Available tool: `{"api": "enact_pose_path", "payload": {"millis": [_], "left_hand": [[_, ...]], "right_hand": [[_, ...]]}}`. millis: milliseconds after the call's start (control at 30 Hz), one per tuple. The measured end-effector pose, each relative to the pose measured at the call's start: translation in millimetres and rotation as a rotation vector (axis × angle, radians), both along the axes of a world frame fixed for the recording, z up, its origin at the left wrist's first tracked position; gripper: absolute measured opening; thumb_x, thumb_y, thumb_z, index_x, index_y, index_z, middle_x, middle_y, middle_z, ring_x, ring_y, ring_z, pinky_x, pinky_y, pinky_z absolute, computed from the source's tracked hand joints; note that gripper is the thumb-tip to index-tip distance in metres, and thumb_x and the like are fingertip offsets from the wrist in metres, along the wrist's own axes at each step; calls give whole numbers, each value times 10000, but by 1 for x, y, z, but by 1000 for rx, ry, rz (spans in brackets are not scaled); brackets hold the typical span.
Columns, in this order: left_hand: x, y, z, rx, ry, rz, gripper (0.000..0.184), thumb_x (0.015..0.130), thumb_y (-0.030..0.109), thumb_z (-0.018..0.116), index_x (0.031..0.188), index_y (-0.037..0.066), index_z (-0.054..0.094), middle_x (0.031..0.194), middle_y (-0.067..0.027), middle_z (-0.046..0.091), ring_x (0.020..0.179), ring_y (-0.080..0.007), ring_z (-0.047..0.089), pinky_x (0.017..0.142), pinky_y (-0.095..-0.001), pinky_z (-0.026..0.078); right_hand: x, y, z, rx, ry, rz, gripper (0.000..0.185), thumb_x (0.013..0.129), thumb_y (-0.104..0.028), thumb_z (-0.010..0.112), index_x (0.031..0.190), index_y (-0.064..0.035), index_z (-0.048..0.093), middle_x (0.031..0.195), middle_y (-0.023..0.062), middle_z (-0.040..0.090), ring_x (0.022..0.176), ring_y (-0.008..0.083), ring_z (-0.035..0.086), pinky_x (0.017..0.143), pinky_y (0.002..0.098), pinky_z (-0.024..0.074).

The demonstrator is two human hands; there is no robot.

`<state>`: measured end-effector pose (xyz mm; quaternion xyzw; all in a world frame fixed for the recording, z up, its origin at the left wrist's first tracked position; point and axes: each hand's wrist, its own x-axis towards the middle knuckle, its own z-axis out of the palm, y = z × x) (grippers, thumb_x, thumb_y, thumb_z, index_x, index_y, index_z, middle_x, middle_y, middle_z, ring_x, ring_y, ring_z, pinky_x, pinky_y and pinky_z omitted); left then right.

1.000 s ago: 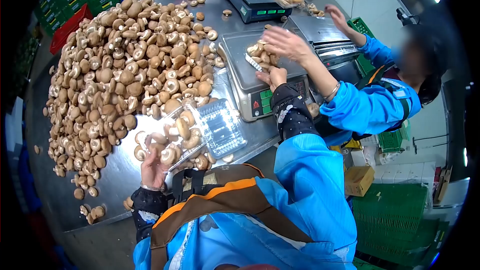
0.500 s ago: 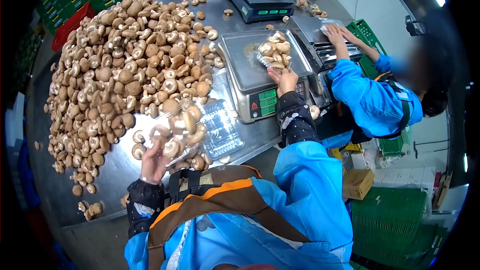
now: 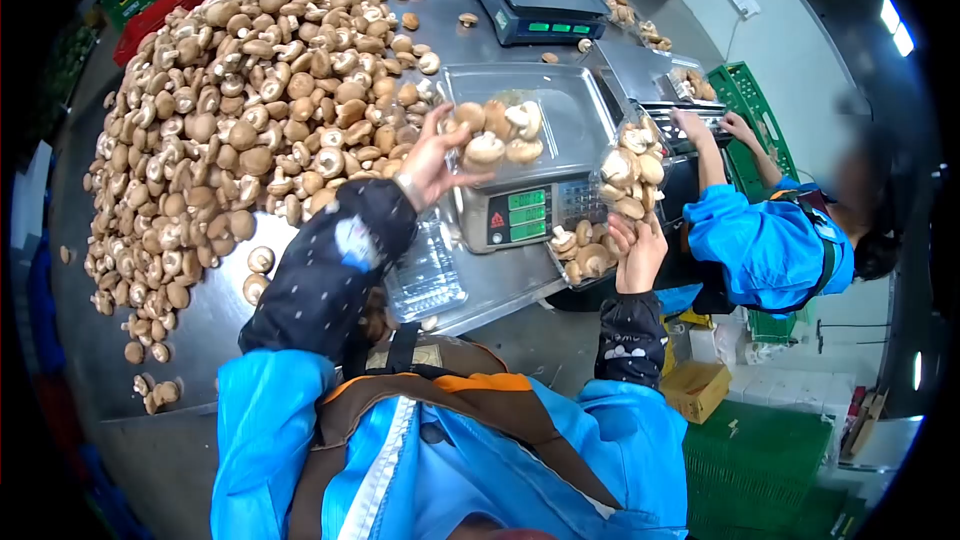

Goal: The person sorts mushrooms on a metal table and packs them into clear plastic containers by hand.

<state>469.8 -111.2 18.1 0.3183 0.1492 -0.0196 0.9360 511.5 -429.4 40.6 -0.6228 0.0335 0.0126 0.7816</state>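
Note:
My left hand (image 3: 437, 162) grips the near end of a clear plastic tray of shiitake mushrooms (image 3: 505, 132), at the left of the steel scale platform (image 3: 570, 95). Whether that tray rests on the platform I cannot tell. My right hand (image 3: 640, 252) holds a second filled tray of mushrooms (image 3: 632, 168), tilted up, just right of the scale. Below it, another filled tray (image 3: 587, 254) sits by the table edge, partly behind my right fingers. The scale's green display (image 3: 527, 214) is lit. Stacked clear trays (image 3: 425, 270) lie beneath my left forearm.
A large mushroom heap (image 3: 240, 130) covers the table's left side. A second scale (image 3: 537, 0) stands at the back. At right, a co-worker's hands (image 3: 712, 128) are at a steel machine (image 3: 685, 115), with a packed tray (image 3: 692, 85) behind. Green crates (image 3: 750, 110) stand beyond.
My left hand has carried its mushroom tray up and right to the scale. My right hand has moved its tray off the platform to the right. The co-worker's hands have moved nearer and apart.

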Motion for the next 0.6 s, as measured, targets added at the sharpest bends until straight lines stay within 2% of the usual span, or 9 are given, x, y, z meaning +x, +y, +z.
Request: {"api": "enact_pose_path", "payload": {"millis": [67, 167, 200, 300, 367, 433, 500, 600], "left_hand": [[31, -16, -3, 28, 24, 19, 608, 924, 117, 528, 1408, 250, 185, 1370, -119, 302, 1217, -326, 434, 852, -604, 501], [63, -25, -18, 89, 184, 5, 726, 882, 96, 596, 1428, 249, 142, 1377, -157, 297, 1189, -380, 439, 827, -570, 523], [67, -23, -26, 169, 224, 8, 775, 859, 73, 619, 1434, 253, 132, 1383, -174, 288, 1135, -399, 462, 805, -550, 535], [46, -6, 12, 646, 317, -95, 788, 822, 66, 643, 1428, 201, 157, 1326, -179, 360, 1110, -314, 481, 796, -444, 546], [32, 6, 25, 1004, 107, 84, 757, 735, 88, 732, 1349, 81, 288, 1180, -157, 487, 941, -234, 585, 702, -348, 541], [31, 18, 41, 1071, 64, 128, 603, 745, 102, 731, 1252, 58, 408, 1098, -127, 516, 920, -194, 579, 682, -288, 519], [35, 23, 57, 933, 59, 79, 367, 799, 134, 683, 1123, 57, 529, 1038, -71, 546, 892, -148, 575, 696, -255, 513], [53, 27, 53, 1120, -50, 26, 241, 817, 151, 657, 1018, 30, 602, 952, -44, 607, 866, -138, 594, 723, -275, 512]], "right_hand": [[-4, -16, 1, -10, -5, -23, 310, 914, -48, 401, 1203, 63, 423, 957, 185, 625, 795, 240, 675, 623, 264, 566], [-11, -35, 2, 4, 11, -55, 327, 920, -48, 393, 1225, 68, 402, 945, 192, 625, 797, 235, 676, 620, 266, 569], [-14, -41, 4, -4, 13, -50, 355, 928, -51, 388, 1260, 74, 371, 946, 202, 625, 801, 234, 676, 622, 259, 570], [-16, -59, 0, -34, 16, -66, 383, 934, -55, 385, 1289, 80, 340, 949, 214, 627, 794, 234, 677, 621, 254, 571], [-14, -66, -6, -60, 32, -71, 395, 934, -54, 381, 1299, 85, 325, 947, 225, 630, 784, 239, 679, 621, 254, 572], [-11, -69, -11, -73, 35, -65, 394, 933, -54, 381, 1297, 86, 326, 940, 228, 632, 779, 241, 680, 619, 257, 573], [-10, -65, -13, -64, 72, -60, 370, 929, -56, 374, 1274, 77, 351, 924, 222, 637, 743, 229, 676, 603, 251, 566], [-11, -61, -21, -61, 102, -21, 342, 925, -54, 370, 1247, 60, 392, 903, 212, 640, 717, 210, 671, 587, 239, 559]]}}
